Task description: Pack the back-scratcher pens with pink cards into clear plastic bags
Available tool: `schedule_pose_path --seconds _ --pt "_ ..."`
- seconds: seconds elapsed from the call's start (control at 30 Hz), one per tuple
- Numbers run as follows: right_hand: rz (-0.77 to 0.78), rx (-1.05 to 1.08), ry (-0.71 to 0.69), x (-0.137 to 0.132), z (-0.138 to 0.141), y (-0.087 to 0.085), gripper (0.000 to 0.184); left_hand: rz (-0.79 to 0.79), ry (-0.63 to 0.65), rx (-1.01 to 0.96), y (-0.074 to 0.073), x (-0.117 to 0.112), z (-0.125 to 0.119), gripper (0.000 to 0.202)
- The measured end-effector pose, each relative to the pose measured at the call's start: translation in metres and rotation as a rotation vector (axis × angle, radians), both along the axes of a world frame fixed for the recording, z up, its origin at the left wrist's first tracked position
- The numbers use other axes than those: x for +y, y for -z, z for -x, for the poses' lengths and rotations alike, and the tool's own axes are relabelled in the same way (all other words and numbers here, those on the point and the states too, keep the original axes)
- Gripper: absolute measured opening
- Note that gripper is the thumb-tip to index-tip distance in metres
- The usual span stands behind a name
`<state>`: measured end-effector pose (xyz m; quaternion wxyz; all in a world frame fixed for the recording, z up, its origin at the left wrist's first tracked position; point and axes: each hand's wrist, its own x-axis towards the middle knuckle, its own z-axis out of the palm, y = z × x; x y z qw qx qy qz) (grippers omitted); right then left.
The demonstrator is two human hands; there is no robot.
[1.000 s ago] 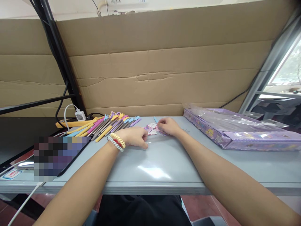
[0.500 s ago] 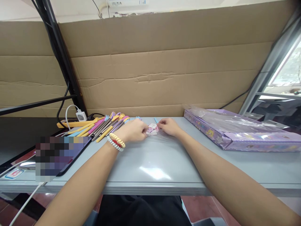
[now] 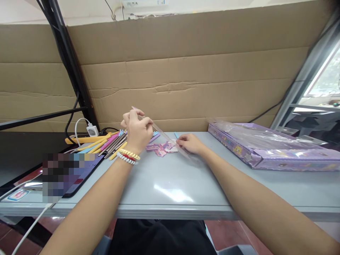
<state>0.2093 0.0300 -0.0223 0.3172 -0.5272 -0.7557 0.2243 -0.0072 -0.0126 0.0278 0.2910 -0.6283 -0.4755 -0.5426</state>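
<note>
My left hand (image 3: 137, 131) is raised above the table, its fingers closed on one end of a clear plastic film or bag (image 3: 162, 133). The plastic stretches slantwise down to my right hand (image 3: 190, 143), which pinches it near the tabletop. Between my hands, small pink and purple printed paper pieces (image 3: 160, 148) lie loosely spread on the table. A light blue stick (image 3: 176, 135) shows just behind my right fingertips. My left hand partly hides a bunch of coloured pens (image 3: 113, 145).
On the right of the grey table (image 3: 164, 177) sits a purple printed box (image 3: 287, 161) with clear plastic over it. A dark tablet (image 3: 85, 173) lies at left, near a white charger (image 3: 92, 130) and its cables. Cardboard (image 3: 186, 85) stands behind.
My left hand has risen and moved left, pulling the clear plastic up slantwise. More pink paper pieces now show spread on the table. My right hand has hardly moved.
</note>
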Motion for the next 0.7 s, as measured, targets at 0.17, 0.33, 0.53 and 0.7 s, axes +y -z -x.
schedule_pose_path --seconds 0.17,0.33,0.53,0.7 --pt "0.060 0.068 -0.058 -0.001 0.001 0.001 0.023 0.056 0.157 -0.120 -0.002 0.005 0.005 0.021" --pt "0.107 0.120 -0.078 -0.001 0.003 0.001 0.027 0.348 0.365 -0.143 0.002 0.008 0.004 0.021" --pt "0.158 0.312 -0.079 0.005 0.004 0.002 0.052 0.607 0.608 0.078 0.010 0.007 -0.003 0.020" --pt "0.173 0.418 -0.141 0.006 0.004 0.001 0.062 0.770 0.641 0.273 0.013 0.002 -0.008 0.023"
